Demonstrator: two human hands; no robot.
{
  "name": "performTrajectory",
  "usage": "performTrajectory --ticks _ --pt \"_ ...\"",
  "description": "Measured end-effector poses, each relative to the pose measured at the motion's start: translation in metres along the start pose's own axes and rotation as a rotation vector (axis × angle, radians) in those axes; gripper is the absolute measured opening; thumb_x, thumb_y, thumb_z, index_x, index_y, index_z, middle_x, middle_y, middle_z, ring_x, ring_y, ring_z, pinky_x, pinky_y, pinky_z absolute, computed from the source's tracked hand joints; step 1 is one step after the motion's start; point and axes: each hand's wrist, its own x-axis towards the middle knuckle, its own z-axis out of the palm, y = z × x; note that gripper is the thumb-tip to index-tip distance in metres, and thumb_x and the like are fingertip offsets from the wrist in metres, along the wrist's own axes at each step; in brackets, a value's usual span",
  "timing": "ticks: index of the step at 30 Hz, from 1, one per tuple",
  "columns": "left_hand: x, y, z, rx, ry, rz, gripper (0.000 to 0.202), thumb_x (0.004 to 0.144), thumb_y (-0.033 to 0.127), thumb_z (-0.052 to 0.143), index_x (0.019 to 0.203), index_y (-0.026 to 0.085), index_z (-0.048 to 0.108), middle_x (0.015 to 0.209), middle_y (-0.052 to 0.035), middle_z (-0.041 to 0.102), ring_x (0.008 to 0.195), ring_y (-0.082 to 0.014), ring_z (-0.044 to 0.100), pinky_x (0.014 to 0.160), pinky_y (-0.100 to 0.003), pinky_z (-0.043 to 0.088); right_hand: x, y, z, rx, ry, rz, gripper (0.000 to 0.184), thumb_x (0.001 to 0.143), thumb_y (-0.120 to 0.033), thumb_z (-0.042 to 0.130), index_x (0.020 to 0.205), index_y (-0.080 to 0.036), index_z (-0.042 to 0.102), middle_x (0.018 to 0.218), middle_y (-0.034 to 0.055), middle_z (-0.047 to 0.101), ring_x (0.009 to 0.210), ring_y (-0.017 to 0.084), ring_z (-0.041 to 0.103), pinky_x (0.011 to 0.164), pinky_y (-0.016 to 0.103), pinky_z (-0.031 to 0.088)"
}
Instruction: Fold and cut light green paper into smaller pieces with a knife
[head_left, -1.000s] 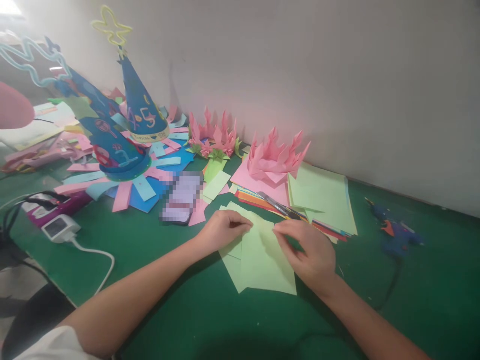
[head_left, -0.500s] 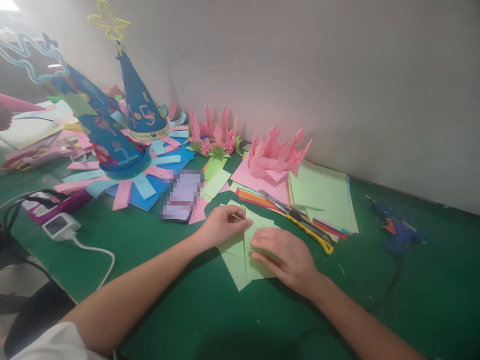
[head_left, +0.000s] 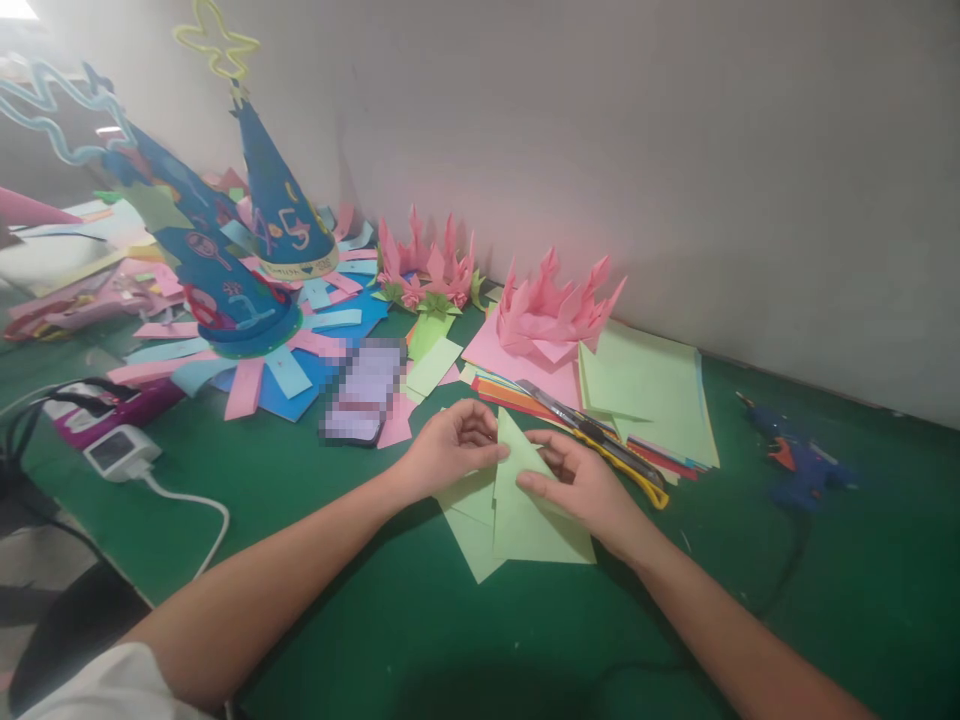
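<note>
A light green sheet of paper [head_left: 534, 525] with a slanted folded edge is held up between my two hands. My left hand [head_left: 450, 445] pinches it near its top corner, thumb against the paper. On its right side my right hand [head_left: 574, 480] grips the sloping edge, thumb in front and the other fingers partly hidden behind. Under it, other light green paper pieces [head_left: 472, 545] lie on the green table. A yellow-handled box cutter [head_left: 607, 445] rests just beyond my right hand.
Stacked colored paper [head_left: 660, 380] lies at the back, beside two pink paper crowns [head_left: 555, 310]. Blue cone hats [head_left: 277, 190], a phone [head_left: 365, 390] and a purple power strip [head_left: 120, 410] with cables are at left. A blue glue gun [head_left: 802, 460] lies at right. Another person's pink cone [head_left: 34, 208] shows at far left.
My right hand has turned and moved slightly right, from resting over the paper to gripping its edge. A folded sloping edge of the paper now stands up between my hands.
</note>
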Motion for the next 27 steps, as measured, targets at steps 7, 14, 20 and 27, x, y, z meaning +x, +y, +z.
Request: performTrajectory --ticks 7,14,20,27 --pt "-0.0008 0.0026 0.0003 -0.056 -0.003 -0.053 0.037 0.066 0.022 0.078 0.083 0.016 0.045 0.074 0.0022 0.061 0.063 -0.0066 0.057 0.064 -0.022 0.046 -0.0006 -0.0052 0.0001 0.191 -0.003 0.086 0.057 0.065 -0.040 0.074 0.112 -0.021 0.048 0.100 0.0065 0.070 0.087 0.022 0.067 0.075 0.036 0.053" --pt "-0.0004 0.0021 0.0007 -0.027 -0.003 -0.046 0.035 0.065 0.021 0.078 0.081 0.015 0.048 0.075 0.0016 0.060 0.063 -0.0064 0.056 0.064 -0.022 0.046 -0.0013 -0.0079 0.0017 0.188 0.012 0.082 0.057 0.065 -0.040 0.074 0.112 -0.022 0.047 0.099 0.0065 0.070 0.085 0.022 0.068 0.072 0.034 0.054" --pt "-0.0004 0.0016 0.0001 -0.013 -0.009 -0.029 0.034 0.065 0.022 0.077 0.081 0.015 0.048 0.077 0.0010 0.061 0.063 -0.0063 0.056 0.063 -0.022 0.045 -0.0015 -0.0072 0.0020 0.161 0.016 0.066 0.056 0.067 -0.040 0.072 0.112 -0.021 0.046 0.101 0.0076 0.070 0.086 0.023 0.068 0.073 0.037 0.054" --pt "-0.0008 0.0030 0.0004 -0.016 -0.018 -0.025 0.035 0.064 0.023 0.078 0.079 0.015 0.047 0.077 0.0014 0.061 0.062 -0.0062 0.056 0.063 -0.022 0.044 -0.0015 -0.0064 0.0025 0.118 0.023 0.045 0.054 0.068 -0.037 0.071 0.113 -0.022 0.045 0.098 0.0059 0.070 0.089 0.023 0.068 0.075 0.037 0.054"
